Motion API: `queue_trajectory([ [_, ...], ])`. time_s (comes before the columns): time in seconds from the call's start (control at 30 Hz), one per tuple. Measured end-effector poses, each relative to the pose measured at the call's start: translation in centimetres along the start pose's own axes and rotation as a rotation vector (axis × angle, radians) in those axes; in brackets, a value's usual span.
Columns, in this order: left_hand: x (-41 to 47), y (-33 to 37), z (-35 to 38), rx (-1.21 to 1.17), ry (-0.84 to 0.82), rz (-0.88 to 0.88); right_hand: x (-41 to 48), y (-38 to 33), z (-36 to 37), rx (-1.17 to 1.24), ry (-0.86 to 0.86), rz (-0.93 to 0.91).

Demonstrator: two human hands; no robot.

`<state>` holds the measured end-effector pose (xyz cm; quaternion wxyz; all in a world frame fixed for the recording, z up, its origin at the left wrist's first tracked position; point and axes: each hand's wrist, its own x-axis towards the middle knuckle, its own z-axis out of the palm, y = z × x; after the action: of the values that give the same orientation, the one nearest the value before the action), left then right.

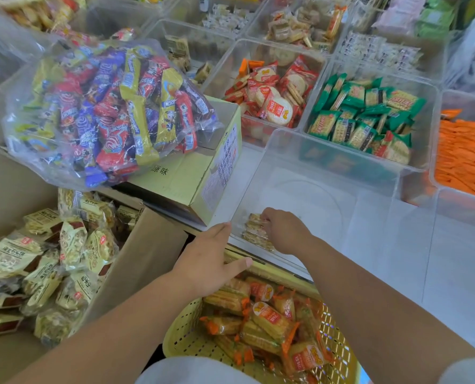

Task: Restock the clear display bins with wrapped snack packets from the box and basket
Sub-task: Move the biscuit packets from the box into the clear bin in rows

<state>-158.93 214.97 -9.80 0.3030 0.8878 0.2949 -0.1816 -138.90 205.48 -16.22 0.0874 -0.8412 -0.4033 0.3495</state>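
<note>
Nearest me, the yellow perforated plastic basket holds glossy orange-wrapped packets. My left hand lies flat, fingers straight, at the near left corner of the clear bin, in my judgement to steady its slick rigid wall. My right hand is inside that corner, fingers curled on small pale packets, stacking them tight. The cardboard box of cream packets stands left.

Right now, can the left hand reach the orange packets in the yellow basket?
Probably yes: the left hand is open just above the yellow basket, and nothing covers the orange packets.
</note>
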Motion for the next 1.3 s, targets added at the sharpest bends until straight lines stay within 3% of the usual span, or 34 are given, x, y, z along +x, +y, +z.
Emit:
queue_trajectory([
  [0.27,-1.1,0.2,-0.4,-0.033,0.017,0.017,-1.1,-0.5,-0.6,0.012,-0.105,0.028],
  [0.4,-4.3,-0.5,-1.0,-0.118,0.129,0.051,-2.7,-1.8,-1.0,0.029,-0.035,0.044],
  [0.5,-8.0,-2.4,-1.9,-0.196,0.286,0.102,-4.3,-4.6,-1.2,0.161,0.129,0.041],
  [0.63,-13.6,-6.4,-3.3,-0.261,0.499,0.063,-7.5,-11.4,0.3,0.274,0.383,-0.159],
  [0.73,-16.7,-11.0,-4.5,-0.232,0.59,-0.053,-10.2,-17.8,2.5,0.238,0.382,-0.387],
  [0.87,-19.3,-18.8,-6.5,-0.075,0.568,-0.278,-12.2,-25.1,6.4,0.033,0.355,-0.619],
  [0.97,-20.6,-24.9,-8.3,-0.027,0.544,-0.379,-12.5,-28.8,9.2,-0.017,0.252,-0.659],
  [1.07,-21.2,-31.0,-10.5,0.017,0.458,-0.439,-11.9,-31.4,11.9,-0.111,0.19,-0.554],
  [1.17,-20.9,-36.1,-12.6,0.099,0.376,-0.412,-11.5,-33.0,13.9,-0.361,0.216,-0.395],
  [1.3,-19.5,-39.8,-13.9,0.201,0.202,-0.372,-11.2,-33.7,14.8,-0.456,0.269,-0.272],
])
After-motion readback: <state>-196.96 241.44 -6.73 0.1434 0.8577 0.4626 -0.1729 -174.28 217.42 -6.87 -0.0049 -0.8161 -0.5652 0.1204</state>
